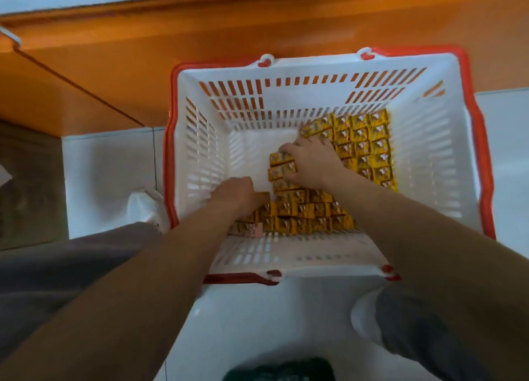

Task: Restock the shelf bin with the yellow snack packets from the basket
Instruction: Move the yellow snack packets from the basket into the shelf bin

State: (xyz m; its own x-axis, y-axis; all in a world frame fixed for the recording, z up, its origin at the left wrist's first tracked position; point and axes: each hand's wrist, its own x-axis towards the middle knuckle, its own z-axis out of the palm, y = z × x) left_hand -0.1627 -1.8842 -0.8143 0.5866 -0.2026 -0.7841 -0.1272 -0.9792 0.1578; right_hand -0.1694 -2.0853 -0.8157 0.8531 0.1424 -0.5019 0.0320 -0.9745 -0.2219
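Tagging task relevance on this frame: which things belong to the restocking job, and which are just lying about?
Job: yellow snack packets, basket, left hand, right hand.
Lying about: orange panel, white shoes, dark item at bottom edge.

The basket (429, 163) is white, slotted, with a red rim. The snack packets (369, 143) are yellow, each with a small pale mark, perhaps silver. White floor tiles (108, 166) meet an orange panel (143, 51).
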